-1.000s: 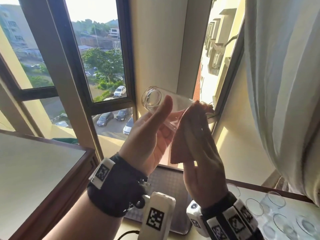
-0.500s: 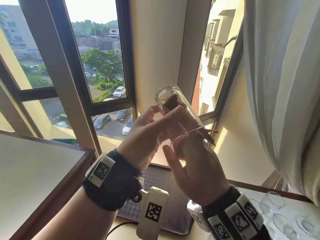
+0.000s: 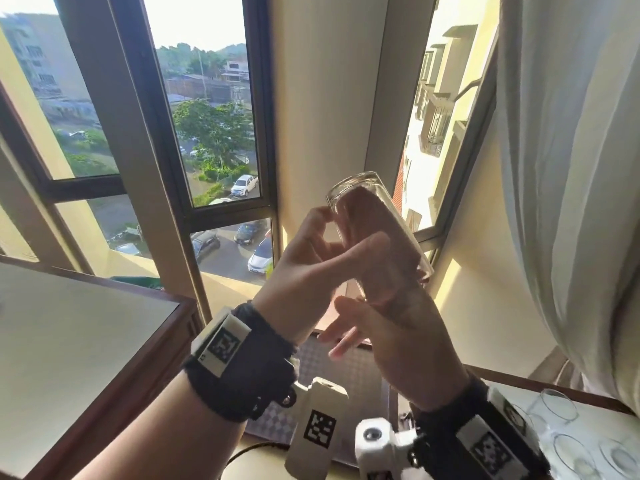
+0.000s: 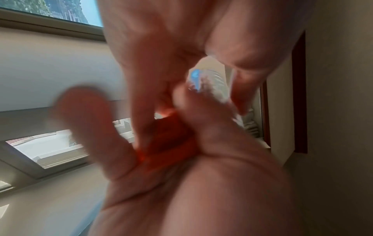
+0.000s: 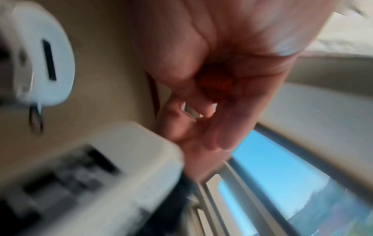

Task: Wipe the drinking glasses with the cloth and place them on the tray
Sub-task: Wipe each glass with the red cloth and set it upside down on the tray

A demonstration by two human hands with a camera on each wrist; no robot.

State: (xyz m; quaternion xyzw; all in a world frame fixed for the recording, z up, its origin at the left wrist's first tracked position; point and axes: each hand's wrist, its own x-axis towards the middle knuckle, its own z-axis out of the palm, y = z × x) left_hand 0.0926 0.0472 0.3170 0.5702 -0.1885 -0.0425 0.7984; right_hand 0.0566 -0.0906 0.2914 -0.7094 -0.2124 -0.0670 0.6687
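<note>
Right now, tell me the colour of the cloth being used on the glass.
Orange-red. The cloth shows best in the left wrist view, bunched between the hands.

Upper-floor home, curtain [image 3: 568, 168], windows [image 3: 211, 126]

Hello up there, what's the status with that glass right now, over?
Left hand grips the glass, held up tilted. Right hand works the orange cloth inside it. Tray waits below, nothing blocking.
</note>
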